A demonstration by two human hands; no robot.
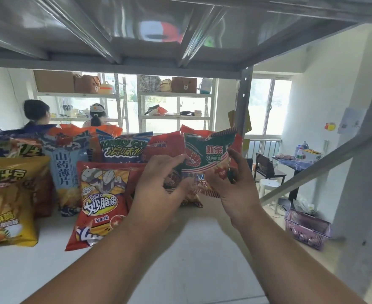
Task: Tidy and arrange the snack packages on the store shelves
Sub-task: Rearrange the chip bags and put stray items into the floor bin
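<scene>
A green and red prawn-cracker bag (207,159) is held upright above the white shelf board (180,249), right of the row of snack bags. My left hand (158,189) pinches its left edge and my right hand (235,185) grips its right side and bottom. A second bag of the same kind (193,199) lies under my hands, mostly hidden. A red Bugles bag (101,200) leans to the left of my left hand. Behind stand a blue-white yam chip bag (65,170), a dark Lonely God bag (123,148) and a red bag (163,145).
Yellow snack bags (7,198) fill the shelf's left end. A grey upright post (244,102) and a diagonal brace (325,163) bound the right side, and the upper shelf hangs close overhead. A purple basket (306,229) sits on the floor beyond. Two people sit in the background.
</scene>
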